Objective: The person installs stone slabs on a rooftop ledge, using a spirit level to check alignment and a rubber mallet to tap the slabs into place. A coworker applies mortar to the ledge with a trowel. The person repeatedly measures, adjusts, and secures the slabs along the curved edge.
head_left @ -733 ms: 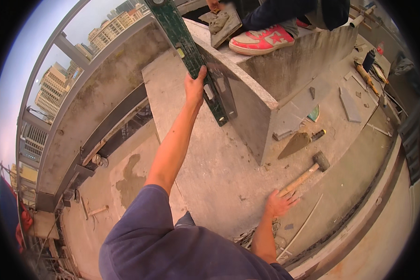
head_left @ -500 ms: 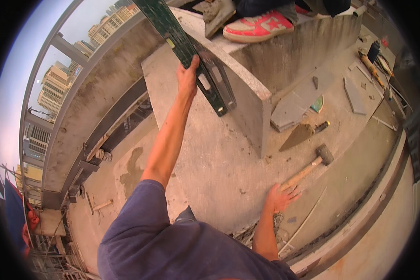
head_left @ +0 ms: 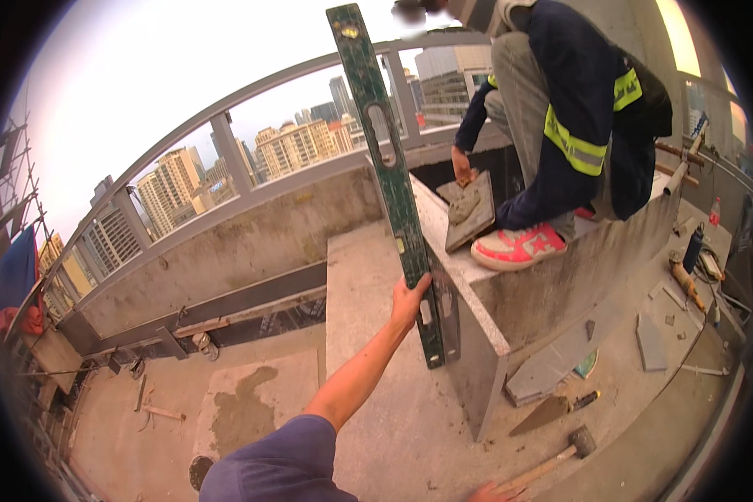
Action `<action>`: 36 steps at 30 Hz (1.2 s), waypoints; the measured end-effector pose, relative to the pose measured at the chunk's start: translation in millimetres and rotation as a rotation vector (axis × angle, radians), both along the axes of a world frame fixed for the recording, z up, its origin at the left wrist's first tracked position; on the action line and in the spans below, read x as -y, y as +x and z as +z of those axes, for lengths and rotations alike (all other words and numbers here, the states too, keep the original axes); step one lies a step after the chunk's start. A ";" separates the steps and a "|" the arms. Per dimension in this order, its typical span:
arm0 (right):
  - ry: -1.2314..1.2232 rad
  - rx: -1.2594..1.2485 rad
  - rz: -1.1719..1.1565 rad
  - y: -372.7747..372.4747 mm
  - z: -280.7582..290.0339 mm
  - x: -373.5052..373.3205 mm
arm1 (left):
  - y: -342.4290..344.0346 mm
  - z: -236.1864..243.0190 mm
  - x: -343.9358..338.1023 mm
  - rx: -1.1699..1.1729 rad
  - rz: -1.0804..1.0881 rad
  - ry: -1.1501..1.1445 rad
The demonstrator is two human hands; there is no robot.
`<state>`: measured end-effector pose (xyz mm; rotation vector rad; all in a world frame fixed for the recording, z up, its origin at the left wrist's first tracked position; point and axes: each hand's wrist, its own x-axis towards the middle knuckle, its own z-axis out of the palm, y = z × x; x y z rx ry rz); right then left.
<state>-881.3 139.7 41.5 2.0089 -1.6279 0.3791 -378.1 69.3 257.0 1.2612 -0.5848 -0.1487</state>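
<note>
My left hand [head_left: 408,299] grips a long green spirit level [head_left: 393,192] near its lower end, holding it upright beside a grey stone slab [head_left: 477,381] that stands on edge on the platform. A rubber-headed mallet [head_left: 579,442] with a wooden handle lies on the concrete. My right hand [head_left: 484,492] is mostly cut off at the bottom edge, near that handle, its fingers unclear. A pointed trowel [head_left: 542,414] lies just right of the slab. Above, a co-worker [head_left: 577,100] in dark reflective clothing crouches on the ledge, with a hand on a mortar-smeared board [head_left: 468,216].
Stone offcuts [head_left: 651,341], a long yellowish tool [head_left: 686,284] and a dark cylinder [head_left: 693,247] lie or stand at the right. A railing [head_left: 230,151] tops the parapet [head_left: 251,226] along the back. A wet mortar patch [head_left: 243,410] marks the lower floor at left.
The view has tilted up, showing more of the co-worker and skyline. The level now appears more upright, still in my left hand. My right hand has slipped mostly out of the lower edge.
</note>
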 end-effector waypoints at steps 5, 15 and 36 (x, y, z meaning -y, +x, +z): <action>-0.227 -0.004 -0.164 -4.6 33.4 0.6 | -3.6 1.0 -2.9 -0.006 -0.044 -0.023; 0.659 0.578 -0.438 8.4 -86.0 -5.9 | 8.5 -8.2 -5.9 0.083 -0.041 0.093; 0.574 0.773 -0.231 -22.8 -33.8 -43.1 | -72.5 104.0 -525.9 0.297 0.290 0.333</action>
